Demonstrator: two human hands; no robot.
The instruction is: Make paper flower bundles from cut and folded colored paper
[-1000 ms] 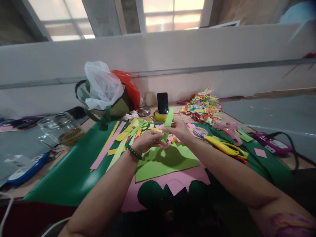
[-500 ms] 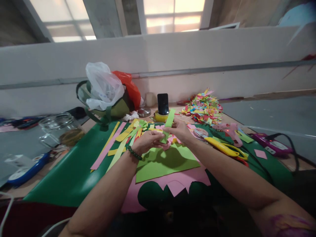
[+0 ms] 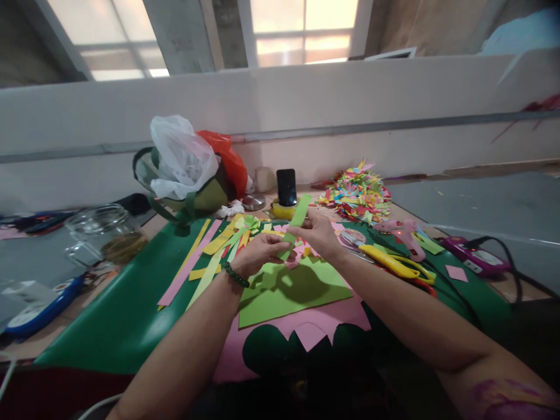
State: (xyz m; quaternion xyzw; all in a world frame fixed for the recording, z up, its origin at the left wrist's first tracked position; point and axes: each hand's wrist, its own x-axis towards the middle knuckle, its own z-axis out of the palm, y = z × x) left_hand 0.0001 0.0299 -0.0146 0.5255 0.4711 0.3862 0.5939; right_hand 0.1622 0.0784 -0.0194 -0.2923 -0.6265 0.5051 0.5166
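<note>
We've got the green strip [image 3: 300, 213] up in both hands, tilted, above the green sheet [image 3: 301, 297]. Left hand [image 3: 261, 254]: fingers pinched on its lower end. Right hand [image 3: 318, 233]: fingers clamped higher up. Sheet overlaps pink paper [image 3: 310, 336]. Glue gun [image 3: 406, 235] lies off right, phone [image 3: 286, 186] upright behind.

Beyond the left hand [image 3: 262, 252] and right hand [image 3: 318, 234], a pale wall [image 3: 315, 93] runs full width, crossed by a grey strip [image 3: 363, 126]. Above it, a bright window [image 3: 284, 17] lies past the hands; a second window [image 3: 102, 20] lies farther left, beyond a grey pillar [image 3: 179, 35]. Beneath both hands stands a green-covered table [image 3: 118, 315]
</note>
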